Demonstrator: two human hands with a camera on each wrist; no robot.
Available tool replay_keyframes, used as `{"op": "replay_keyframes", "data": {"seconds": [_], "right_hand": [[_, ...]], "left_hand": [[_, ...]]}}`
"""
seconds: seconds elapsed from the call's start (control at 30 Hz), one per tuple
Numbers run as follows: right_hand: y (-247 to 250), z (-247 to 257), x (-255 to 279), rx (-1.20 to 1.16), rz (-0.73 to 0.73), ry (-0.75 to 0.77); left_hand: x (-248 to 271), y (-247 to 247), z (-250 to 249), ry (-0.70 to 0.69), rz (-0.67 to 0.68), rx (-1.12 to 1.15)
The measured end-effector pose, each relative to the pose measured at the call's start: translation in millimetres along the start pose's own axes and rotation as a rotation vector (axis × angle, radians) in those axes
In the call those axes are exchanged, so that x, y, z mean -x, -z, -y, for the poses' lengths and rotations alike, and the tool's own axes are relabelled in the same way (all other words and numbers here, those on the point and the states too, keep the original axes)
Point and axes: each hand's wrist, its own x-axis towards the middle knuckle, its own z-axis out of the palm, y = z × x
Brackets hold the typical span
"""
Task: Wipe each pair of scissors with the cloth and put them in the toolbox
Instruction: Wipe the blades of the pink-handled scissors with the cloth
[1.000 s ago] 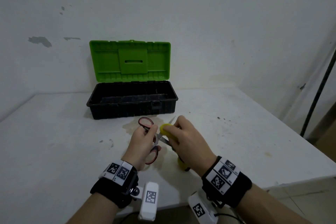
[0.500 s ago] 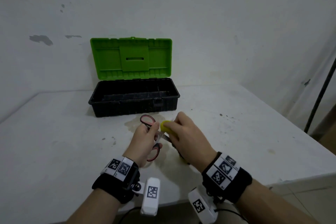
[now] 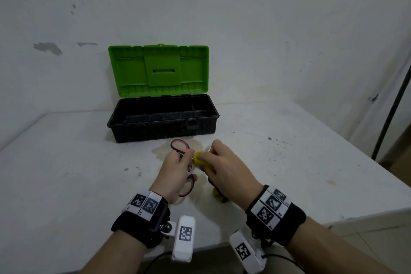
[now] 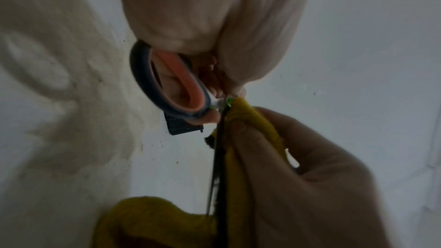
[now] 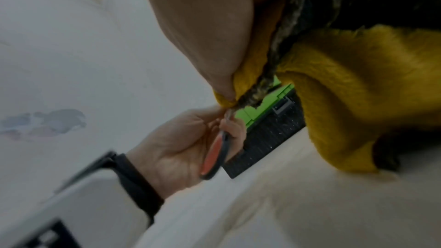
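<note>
My left hand (image 3: 178,168) grips a pair of scissors (image 3: 179,148) with grey and red handles (image 4: 167,86) above the table in front of the toolbox. One handle loop sticks out past my fingers, the other (image 3: 188,187) hangs below my palm. My right hand (image 3: 219,162) pinches a yellow cloth (image 3: 199,158) folded round the blade (image 4: 218,157), close to the pivot. The cloth's tail (image 5: 334,86) hangs under my right palm. The black toolbox (image 3: 163,123) stands with its green lid (image 3: 159,71) upright; what I can see of its inside looks bare.
The white table (image 3: 66,173) carries a faint stain (image 3: 162,151) under the scissors and dark specks (image 3: 270,139) to the right. A wall rises just behind the toolbox. The table's right edge drops off near a dark pole (image 3: 391,107).
My right hand has slid the cloth along the blade toward the handles, closing up to my left hand. The head camera's view has shifted slightly.
</note>
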Motion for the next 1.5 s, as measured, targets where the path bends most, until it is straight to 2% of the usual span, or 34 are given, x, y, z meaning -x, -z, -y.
{"op": "replay_keyframes", "data": {"seconds": [0.07, 0.23, 0.33, 0.43, 0.5, 0.7, 0.77, 0.87, 0.97, 1.1, 1.23, 1.3, 1.4, 1.5], "right_hand": [[-1.2, -6.2, -1.4, -0.006, 0.002, -0.027], [12.3, -35.5, -18.6, 0.022, -0.114, -0.196], [13.3, -22.4, -15.7, 0.01, -0.119, -0.124], [2.3, -0.9, -6.3, -0.005, -0.014, -0.046], [-1.9, -0.8, -5.1, -0.002, 0.006, -0.059], [14.5, -28.8, -21.8, 0.021, -0.111, -0.202], [19.0, -25.0, -21.5, 0.028, -0.141, -0.179], [14.1, -2.4, -13.8, 0.019, -0.058, -0.06], [3.1, 4.8, -6.8, 0.037, 0.054, -0.053], [2.8, -9.0, -11.6, 0.044, 0.035, -0.129], [12.7, -15.6, -18.0, 0.065, -0.032, -0.204], [16.0, -5.2, -16.1, 0.066, -0.021, -0.16], [10.6, 17.6, -9.2, 0.072, 0.077, -0.082], [-1.9, 21.2, -6.0, 0.098, 0.115, -0.087]], "left_hand": [[-0.4, -0.3, 0.6, 0.007, -0.01, 0.007], [1.3, 0.3, 3.9, 0.05, -0.054, 0.005], [0.0, 0.9, 3.3, 0.042, -0.054, -0.002], [-0.2, -1.1, 1.5, 0.02, -0.018, 0.01], [0.8, -2.3, 0.3, 0.017, -0.005, 0.025], [4.8, 1.7, -2.3, 0.038, -0.038, 0.007], [4.3, 0.8, -3.3, 0.041, -0.043, 0.0], [4.8, -1.9, -6.2, 0.035, -0.032, 0.008], [6.8, -4.1, -9.8, 0.057, -0.022, 0.065], [8.9, -4.7, -16.2, 0.173, -0.089, 0.172], [9.0, -5.9, -12.0, 0.232, -0.124, 0.217], [9.9, -5.9, -11.1, 0.246, -0.114, 0.249], [12.1, -6.4, -11.7, 0.253, -0.062, 0.323], [13.5, -5.6, -13.9, 0.255, -0.037, 0.331]]}}
